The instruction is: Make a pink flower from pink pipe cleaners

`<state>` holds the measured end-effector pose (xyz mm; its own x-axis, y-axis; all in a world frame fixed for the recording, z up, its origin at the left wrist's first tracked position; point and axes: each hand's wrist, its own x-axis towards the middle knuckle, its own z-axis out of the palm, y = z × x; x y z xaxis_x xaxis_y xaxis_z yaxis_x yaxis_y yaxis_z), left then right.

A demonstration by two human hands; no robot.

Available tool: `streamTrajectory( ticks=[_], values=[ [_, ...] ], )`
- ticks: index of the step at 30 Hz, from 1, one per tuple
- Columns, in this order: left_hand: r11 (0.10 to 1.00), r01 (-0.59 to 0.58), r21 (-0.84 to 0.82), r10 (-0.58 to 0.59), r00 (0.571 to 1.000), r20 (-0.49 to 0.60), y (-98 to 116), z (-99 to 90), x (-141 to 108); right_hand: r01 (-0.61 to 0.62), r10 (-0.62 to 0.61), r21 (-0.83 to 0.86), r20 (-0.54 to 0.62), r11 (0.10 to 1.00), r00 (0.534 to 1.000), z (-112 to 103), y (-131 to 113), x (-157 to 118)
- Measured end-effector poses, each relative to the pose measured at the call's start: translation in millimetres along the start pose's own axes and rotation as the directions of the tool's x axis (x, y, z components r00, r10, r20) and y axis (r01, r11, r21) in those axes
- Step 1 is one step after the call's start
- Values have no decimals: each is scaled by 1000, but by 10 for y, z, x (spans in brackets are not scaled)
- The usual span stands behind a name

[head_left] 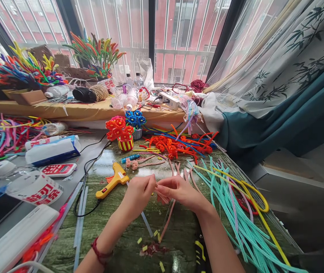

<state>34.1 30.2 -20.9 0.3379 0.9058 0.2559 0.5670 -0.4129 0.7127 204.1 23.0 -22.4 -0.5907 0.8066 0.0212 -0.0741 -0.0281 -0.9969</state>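
Close together over the middle of the table, my left hand (pixel 139 192) and my right hand (pixel 181 193) both have their fingers closed on a pink pipe cleaner (pixel 162 194), partly hidden by the fingers. Below them, a long pink pipe cleaner (pixel 168 222) slants toward me; whether it joins the held piece I cannot tell. Further pink stems (pixel 189 175) lie just beyond my right hand. Two curled pink pieces with stems (pixel 134 164) lie behind my left hand. A yellow hot glue gun (pixel 113 182) rests on its side left of my hands.
Turquoise pipe cleaners (pixel 236 212) and a yellow one (pixel 267 222) spread on the right. Orange-red pieces (pixel 176 146) lie at the back, beside potted red flowers (pixel 120 128) and blue flowers (pixel 135 119). The glue gun's black cable (pixel 85 178) loops left. Yellow scraps (pixel 145 248) lie in front.
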Motion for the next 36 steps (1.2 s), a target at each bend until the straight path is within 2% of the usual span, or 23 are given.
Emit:
streamTrajectory(
  ticks=[5,9,14,17,21,25,36],
  values=[
    [1000,23,-9,-22,998,58,5,13,4,2,-2,-32,-9,999,1000,17,45,27],
    [999,34,-31,-33,998,52,-9,3,17,-2,2,1,-22,1000,1000,25,44,32],
    [998,34,-62,-32,999,37,-6,-36,33,35,-34,6,-131,999,991,16,21,38],
    [986,62,-155,-53,997,59,-4,-48,37,46,-45,2,-169,999,985,1,14,36],
    [956,88,-280,-80,996,41,1,-48,34,34,-32,11,-145,999,989,-4,8,34],
    [965,84,-247,-81,996,22,8,-63,31,44,-48,-33,-131,998,990,9,12,45],
    [969,85,-231,-62,993,104,-19,-136,30,13,-19,-58,-103,998,994,22,42,48]
  ],
)
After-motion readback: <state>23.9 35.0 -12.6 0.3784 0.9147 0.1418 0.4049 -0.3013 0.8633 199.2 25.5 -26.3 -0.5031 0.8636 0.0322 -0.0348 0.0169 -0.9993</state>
